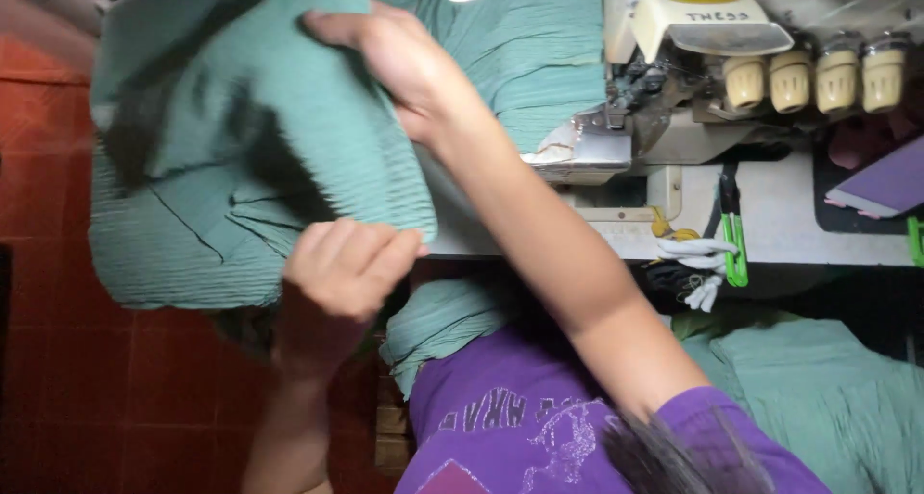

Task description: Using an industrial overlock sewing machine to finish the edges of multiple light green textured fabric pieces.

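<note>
A large piece of green crinkled fabric is lifted off the left side of the sewing table. My left hand is closed on the fabric's lower edge near the table's front. My right hand reaches across from the right and grips the fabric's upper part. More of the same green cloth lies bunched behind the hands. The sewing machine stands to the right of the fabric, apart from both hands.
Four cream thread-tension knobs line the machine's front. Green-handled snips and white cord hang at the table edge. More green fabric is piled at lower right. A red tiled floor lies to the left.
</note>
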